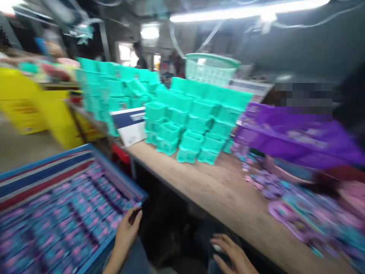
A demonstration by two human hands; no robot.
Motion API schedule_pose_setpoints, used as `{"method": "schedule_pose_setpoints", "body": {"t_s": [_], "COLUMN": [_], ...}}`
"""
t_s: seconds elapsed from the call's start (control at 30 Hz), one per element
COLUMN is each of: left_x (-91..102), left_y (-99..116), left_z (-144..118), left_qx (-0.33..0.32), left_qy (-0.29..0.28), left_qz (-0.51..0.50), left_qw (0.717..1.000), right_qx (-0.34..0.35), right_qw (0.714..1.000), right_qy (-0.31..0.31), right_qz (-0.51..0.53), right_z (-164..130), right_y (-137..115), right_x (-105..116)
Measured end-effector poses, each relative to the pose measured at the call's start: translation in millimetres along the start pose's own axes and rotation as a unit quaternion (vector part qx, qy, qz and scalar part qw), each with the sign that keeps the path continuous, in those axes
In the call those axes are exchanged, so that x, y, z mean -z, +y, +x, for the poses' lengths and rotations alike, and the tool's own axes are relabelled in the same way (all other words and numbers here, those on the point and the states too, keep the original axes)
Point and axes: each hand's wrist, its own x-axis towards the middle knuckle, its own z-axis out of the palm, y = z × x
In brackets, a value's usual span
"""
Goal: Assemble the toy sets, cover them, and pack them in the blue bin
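Fingers (134,219) of your left hand (125,234) curled on the tray (85,262) corner at lower left, right hand (234,255) hung open and empty; that one-handed hold could have tipped it.

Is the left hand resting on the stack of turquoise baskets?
No, the left hand touches the corner of the blue tray, far from the turquoise baskets on the table.
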Motion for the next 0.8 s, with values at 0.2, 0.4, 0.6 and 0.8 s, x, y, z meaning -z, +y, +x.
{"method": "schedule_pose_setpoints", "body": {"t_s": [0.2, 0.4, 0.6, 0.8], "left_x": [-160.5, -215.2, -275.1, -415.9], "left_y": [75, 114, 165, 224], "left_z": [-58, -58, -76, -94], "left_qx": [-0.236, -0.268, -0.377, -0.372], "left_qy": [-0.109, -0.153, -0.295, -0.595], "left_qz": [0.095, 0.413, 0.312, 0.047], "left_qw": [0.961, 0.857, 0.820, 0.711], "right_qx": [-0.090, -0.203, -0.217, -0.205], "right_qw": [0.986, 0.882, 0.886, 0.932], "right_qy": [0.127, 0.426, 0.384, 0.268], "right_qz": [0.065, 0.016, -0.141, -0.133], "right_z": [-30, -67, -74, -52], "right_y": [-8, 71, 176, 207], "right_x": [92, 187, 268, 284]}}
